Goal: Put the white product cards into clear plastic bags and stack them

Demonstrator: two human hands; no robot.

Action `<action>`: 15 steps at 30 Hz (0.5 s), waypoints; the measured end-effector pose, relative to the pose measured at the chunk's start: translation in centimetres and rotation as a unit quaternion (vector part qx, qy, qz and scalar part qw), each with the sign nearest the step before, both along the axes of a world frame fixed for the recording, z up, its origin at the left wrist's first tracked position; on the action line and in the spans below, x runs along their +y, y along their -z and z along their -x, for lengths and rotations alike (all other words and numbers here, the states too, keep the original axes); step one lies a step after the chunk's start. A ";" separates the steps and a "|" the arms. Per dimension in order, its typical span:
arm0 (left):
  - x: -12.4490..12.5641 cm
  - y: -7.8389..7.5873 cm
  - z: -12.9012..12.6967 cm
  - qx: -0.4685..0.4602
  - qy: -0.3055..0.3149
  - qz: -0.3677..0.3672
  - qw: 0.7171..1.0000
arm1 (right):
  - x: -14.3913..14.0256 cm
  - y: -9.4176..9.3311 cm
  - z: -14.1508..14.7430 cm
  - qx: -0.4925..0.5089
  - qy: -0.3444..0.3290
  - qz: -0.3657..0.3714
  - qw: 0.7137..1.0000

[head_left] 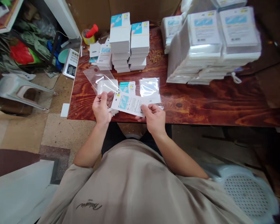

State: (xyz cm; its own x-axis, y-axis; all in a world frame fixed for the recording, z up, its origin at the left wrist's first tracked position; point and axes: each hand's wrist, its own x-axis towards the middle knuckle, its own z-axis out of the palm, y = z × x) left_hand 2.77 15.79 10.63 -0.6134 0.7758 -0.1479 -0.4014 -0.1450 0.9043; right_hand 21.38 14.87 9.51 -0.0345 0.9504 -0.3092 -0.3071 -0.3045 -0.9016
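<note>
1. While the right hand (156,119) pinches the right end of a printed card (128,104), most of its fingers are hidden behind it.
2. The left hand (102,107) is half-curled at the card's left end; whether it grips the card cannot be told.
3. The printed card is over the near edge of the wooden table (189,102), its small print unreadable, partly covering a blue-and-white card (127,86).
4. Beyond the left hand, a clear bag (96,76) is hard to separate from a white stack (108,85).
5. Lower right, a pale stool (246,193) is blurred, partly hidden by the shirt (128,186).
</note>
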 end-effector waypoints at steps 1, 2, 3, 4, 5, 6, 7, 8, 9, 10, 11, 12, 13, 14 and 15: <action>-0.2 0.0 -0.5 0.001 0.006 -0.001 1.000 | 0.0 0.2 0.3 0.008 0.019 -0.007 1.000; -0.5 0.1 -0.8 0.004 0.016 -0.001 1.000 | 0.0 0.3 0.6 0.016 0.035 -0.016 0.999; -0.8 0.1 -1.2 0.006 0.027 -0.001 1.000 | 0.0 0.3 0.9 0.026 0.046 -0.023 0.998; -1.2 0.2 -1.4 0.008 0.041 0.000 0.999 | 0.0 0.3 1.0 0.034 0.051 -0.028 0.998; -1.5 0.2 -1.5 0.010 0.055 0.000 0.998 | -0.1 0.3 1.1 0.040 0.044 -0.031 0.998; -1.8 0.2 -1.6 0.012 0.069 0.000 0.998 | -0.1 0.3 1.1 0.041 0.027 -0.033 0.998; -2.2 0.3 -1.6 0.013 0.082 0.000 0.997 | -0.1 0.3 1.0 0.033 -0.005 -0.036 0.999; -2.5 0.3 -1.5 0.013 0.094 0.001 0.996 | 0.0 0.4 0.8 0.018 -0.044 -0.042 0.998; -2.8 0.3 -1.4 0.014 0.104 0.005 0.994 | 0.1 0.4 0.6 -0.001 -0.082 -0.049 0.995; -3.1 0.3 -1.4 0.015 0.116 0.011 0.993 | 0.2 0.3 0.5 -0.020 -0.109 -0.055 0.992; -3.4 0.3 -1.4 0.018 0.129 0.018 0.991 | 0.2 0.3 0.3 -0.033 -0.123 -0.056 0.990; -3.7 0.4 -1.5 0.023 0.146 0.023 0.989 | 0.3 0.2 0.3 -0.037 -0.127 -0.054 0.990; -4.0 0.4 -1.6 0.031 0.162 0.026 0.986 | 0.3 0.1 0.4 -0.033 -0.120 -0.048 0.991; -4.2 0.4 -1.8 0.041 0.174 0.025 0.983 | 0.4 0.0 0.5 -0.027 -0.112 -0.044 0.992; -4.5 0.4 -2.0 0.049 0.182 0.024 0.982 | 0.5 -0.1 0.6 -0.024 -0.111 -0.045 0.992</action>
State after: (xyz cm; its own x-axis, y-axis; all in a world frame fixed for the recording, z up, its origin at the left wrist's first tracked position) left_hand 4.73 11.34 10.24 -0.3096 0.9400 -0.1433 -0.3289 0.0355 0.9437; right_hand 20.76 15.35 9.62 -0.2337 0.9446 -0.2303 -0.1970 -0.2779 -0.9402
